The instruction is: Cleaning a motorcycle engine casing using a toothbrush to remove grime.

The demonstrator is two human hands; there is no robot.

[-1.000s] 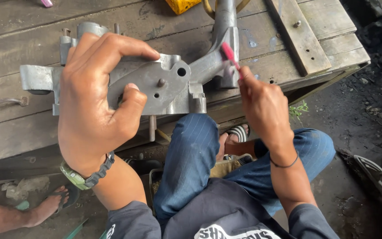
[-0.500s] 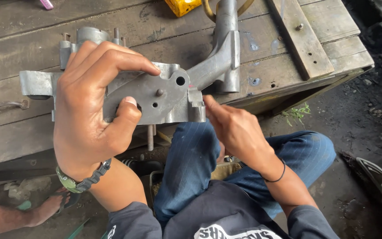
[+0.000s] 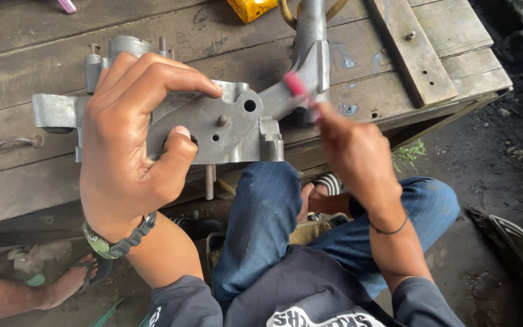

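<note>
Since the earlier frame the right hand (image 3: 355,151) has risen to the casting's arm, pinching a pink-tipped tool (image 3: 298,86). The left hand (image 3: 134,145) clamps the grey metal casting (image 3: 225,124), long axis left-right along the wooden counter (image 3: 394,66) edge.

We see a weathered plank bench (image 3: 43,42) under daylight, and dark, dirty ground (image 3: 491,169) on the right.

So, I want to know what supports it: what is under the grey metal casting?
Under the grey metal casting lies the wooden bench; its near edge overhangs the bench edge, above a jeans-clad knee. The left hand covers its middle, so contact there cannot be seen.
</note>
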